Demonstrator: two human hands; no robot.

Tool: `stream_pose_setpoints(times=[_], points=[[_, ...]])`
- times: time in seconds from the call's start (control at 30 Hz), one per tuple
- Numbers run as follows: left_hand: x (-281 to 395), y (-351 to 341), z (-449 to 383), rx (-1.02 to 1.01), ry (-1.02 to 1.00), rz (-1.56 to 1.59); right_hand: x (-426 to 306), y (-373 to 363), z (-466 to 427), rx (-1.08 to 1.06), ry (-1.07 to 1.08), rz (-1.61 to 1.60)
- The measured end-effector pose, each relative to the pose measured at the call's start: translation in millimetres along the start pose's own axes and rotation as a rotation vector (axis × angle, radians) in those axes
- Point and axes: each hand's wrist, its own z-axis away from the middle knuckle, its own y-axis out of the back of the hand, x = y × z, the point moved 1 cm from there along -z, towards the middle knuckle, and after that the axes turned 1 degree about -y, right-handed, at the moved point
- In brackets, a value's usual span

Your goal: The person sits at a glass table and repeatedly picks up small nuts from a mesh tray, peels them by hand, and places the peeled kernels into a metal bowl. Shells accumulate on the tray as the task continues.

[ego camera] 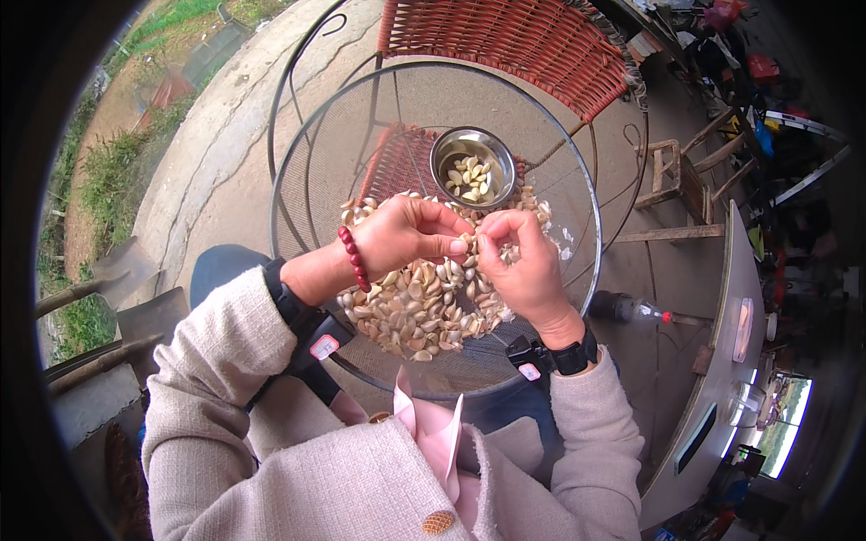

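My left hand, with a red bead bracelet at its wrist, pinches a garlic clove between thumb and fingers. Close against it on the right, my right hand has thumb and index finger together at the same clove; whether a bit of skin is between them cannot be told. Both hands are above a round mesh sieve that holds a heap of unpeeled garlic cloves. A steel bowl with several peeled cloves stands on the mesh just beyond my hands. Loose garlic skins lie at the right.
Beyond and beneath the sieve is a red woven chair with a metal frame. To the right are a dark plastic bottle, a wooden stool and a table bearing a phone. Shovels lie at the left.
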Motion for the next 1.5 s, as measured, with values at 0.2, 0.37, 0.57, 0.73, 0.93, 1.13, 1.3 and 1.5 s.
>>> stream_pose_setpoints(times=[0.2, 0.37, 0.57, 0.73, 0.93, 1.13, 1.3, 1.5], points=[[-2.0, -0.7, -1.5, -0.031, 0.009, 0.102, 6.2, 2.5, 0.9, 0.016, -0.106, -0.010], [0.1, -2.9, 0.4, -0.037, 0.057, 0.192, 9.4, 3.8, 1.6, 0.023, -0.147, 0.008], [1.0, -3.6, 0.1, -0.017, 0.073, 0.356, 4.0, 5.3, -0.2, 0.024, -0.171, 0.042], [-1.6, -4.2, -0.6, 0.040, 0.091, 0.335, 1.3, 8.2, -4.2, 0.012, -0.068, 0.115], [-4.0, -0.5, -1.8, 0.021, 0.066, 0.228, 1.4, 9.9, -5.8, -0.025, -0.092, 0.124], [-7.3, 1.9, -4.7, 0.102, -0.069, -0.012, -6.4, 8.0, -7.1, -0.043, -0.068, 0.054], [-8.6, 1.6, -5.8, 0.085, -0.150, -0.122, -9.3, 4.9, -4.6, -0.089, -0.108, 0.007], [-9.6, 1.4, -5.1, 0.075, -0.226, -0.311, -4.5, 1.7, -2.0, -0.130, -0.115, -0.001]])
